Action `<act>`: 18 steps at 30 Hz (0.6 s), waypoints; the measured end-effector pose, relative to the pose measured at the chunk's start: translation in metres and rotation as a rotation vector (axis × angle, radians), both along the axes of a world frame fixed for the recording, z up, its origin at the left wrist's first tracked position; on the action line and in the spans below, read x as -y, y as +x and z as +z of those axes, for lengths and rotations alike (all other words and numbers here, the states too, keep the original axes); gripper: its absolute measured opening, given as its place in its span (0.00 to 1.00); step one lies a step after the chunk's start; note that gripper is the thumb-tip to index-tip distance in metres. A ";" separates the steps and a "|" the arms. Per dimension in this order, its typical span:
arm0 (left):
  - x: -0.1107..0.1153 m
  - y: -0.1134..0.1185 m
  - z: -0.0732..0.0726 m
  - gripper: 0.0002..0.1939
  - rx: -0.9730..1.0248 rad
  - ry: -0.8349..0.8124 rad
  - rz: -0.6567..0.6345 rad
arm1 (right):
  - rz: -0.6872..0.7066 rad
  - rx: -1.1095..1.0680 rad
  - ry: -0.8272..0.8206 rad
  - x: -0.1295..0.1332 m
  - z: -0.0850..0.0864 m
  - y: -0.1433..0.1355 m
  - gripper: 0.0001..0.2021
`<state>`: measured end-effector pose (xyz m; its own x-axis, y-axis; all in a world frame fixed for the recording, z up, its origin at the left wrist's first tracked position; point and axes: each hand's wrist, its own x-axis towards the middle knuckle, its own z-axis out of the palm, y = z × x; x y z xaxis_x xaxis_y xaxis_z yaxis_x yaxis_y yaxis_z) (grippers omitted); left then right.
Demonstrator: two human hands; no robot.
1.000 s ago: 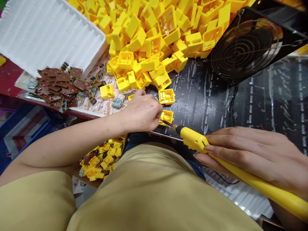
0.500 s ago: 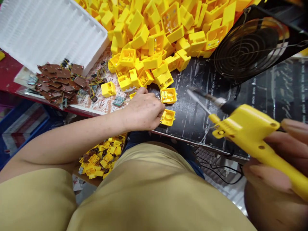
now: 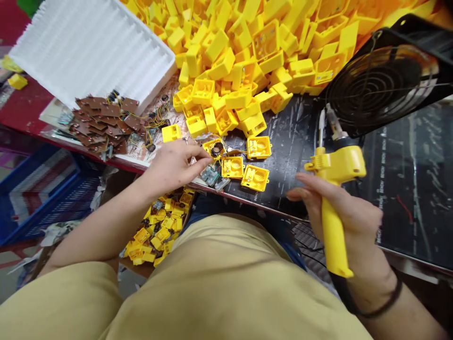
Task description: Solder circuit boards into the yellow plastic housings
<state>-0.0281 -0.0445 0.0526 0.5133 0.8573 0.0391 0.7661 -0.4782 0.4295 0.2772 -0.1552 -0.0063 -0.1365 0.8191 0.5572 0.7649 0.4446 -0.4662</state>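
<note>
My left hand point(image 3: 177, 163) is over the bench edge, its thumb and fingertips pinched together beside a yellow plastic housing point(image 3: 218, 141) with a round black speaker point(image 3: 215, 150) in it. Whatever sits between those fingertips is too small to make out. Just below them lie green circuit boards point(image 3: 210, 175). Three more open yellow housings point(image 3: 232, 167), point(image 3: 258, 147), point(image 3: 255, 178) lie to the right, and a brown board point(image 3: 233, 153) with wires is among them. In my right hand point(image 3: 357, 222) is a yellow soldering gun point(image 3: 334, 189), held upright with its metal tip pointing away from me.
A big heap of yellow housings point(image 3: 226, 61) covers the back. Left stand a white foam tray point(image 3: 102, 52) and a pile of brown circuit boards point(image 3: 102, 120). A black fan point(image 3: 382, 80) is at right. Below the bench are a box of yellow parts point(image 3: 163, 226) and a blue crate point(image 3: 46, 189).
My left hand has moved left, off the housings, uncovering one with a speaker. My right hand has brought the soldering gun left and turned its tip from leftward to away from me.
</note>
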 end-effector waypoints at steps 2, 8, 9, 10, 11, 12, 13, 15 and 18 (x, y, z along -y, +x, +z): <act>0.003 -0.001 -0.009 0.14 -0.004 0.020 0.026 | 0.064 0.042 0.033 -0.009 0.002 -0.007 0.15; 0.018 0.002 -0.027 0.14 0.159 -0.070 0.032 | 0.166 0.107 0.016 -0.025 -0.010 -0.029 0.21; 0.021 0.004 -0.030 0.12 0.202 -0.053 0.030 | 0.165 0.104 0.014 -0.025 -0.014 -0.032 0.20; 0.024 0.007 -0.033 0.10 0.243 -0.022 0.032 | 0.163 0.101 0.014 -0.025 -0.016 -0.035 0.19; 0.026 0.011 -0.035 0.09 0.277 0.016 0.034 | 0.163 0.098 0.019 -0.025 -0.019 -0.038 0.20; 0.028 0.016 -0.036 0.09 0.292 0.047 0.030 | 0.166 0.098 0.022 -0.025 -0.019 -0.040 0.20; 0.028 0.021 -0.036 0.09 0.285 0.065 0.017 | 0.167 0.098 0.029 -0.025 -0.018 -0.041 0.21; 0.026 0.032 -0.033 0.10 0.217 0.071 -0.033 | 0.156 0.094 0.048 -0.023 -0.011 -0.039 0.22; 0.019 0.046 -0.027 0.10 0.057 0.075 -0.123 | 0.120 0.104 0.090 -0.013 0.012 -0.026 0.19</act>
